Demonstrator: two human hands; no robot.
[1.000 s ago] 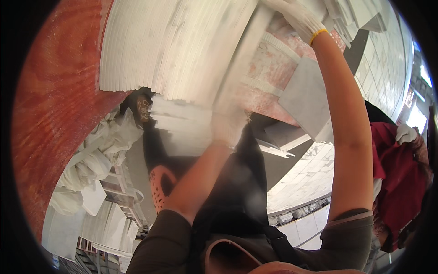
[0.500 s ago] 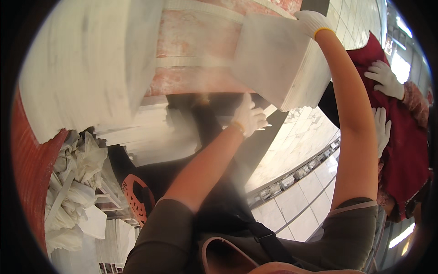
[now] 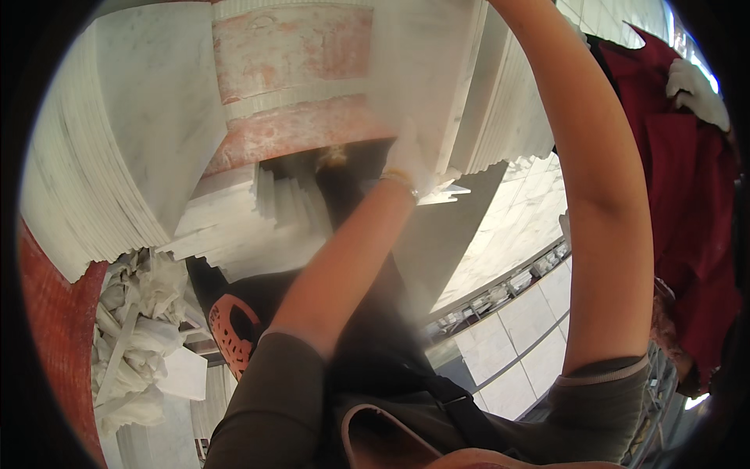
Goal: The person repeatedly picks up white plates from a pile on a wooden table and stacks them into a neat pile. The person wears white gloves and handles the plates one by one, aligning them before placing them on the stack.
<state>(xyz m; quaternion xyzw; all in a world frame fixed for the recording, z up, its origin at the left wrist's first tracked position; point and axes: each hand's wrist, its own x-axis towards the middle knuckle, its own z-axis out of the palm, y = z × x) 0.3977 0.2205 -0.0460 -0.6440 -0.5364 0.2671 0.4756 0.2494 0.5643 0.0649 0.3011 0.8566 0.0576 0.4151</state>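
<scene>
My left hand (image 3: 409, 160), in a white glove and slightly blurred, grips the lower corner of a pale marble slab (image 3: 422, 66). The slab stands on edge, tilted away from a stack of similar slabs (image 3: 508, 109), with a gap between them. My right arm (image 3: 590, 148) reaches up along the stack and past the upper edge, so my right hand is out of the picture. Left of the slab, a red, dusty surface (image 3: 293, 47) with pale strips shows.
Another slab stack (image 3: 86, 156) stands at left. Below it lie crumpled white wrappings (image 3: 148, 344) beside a red panel (image 3: 58, 336). More slabs (image 3: 250, 227) lie near my legs and an orange shoe (image 3: 232, 332). At right is a person in a dark red apron (image 3: 680, 180).
The front slab has come away from the right stack and swung left. My left hand has closed on its lower corner. My right hand has moved up out of view.
</scene>
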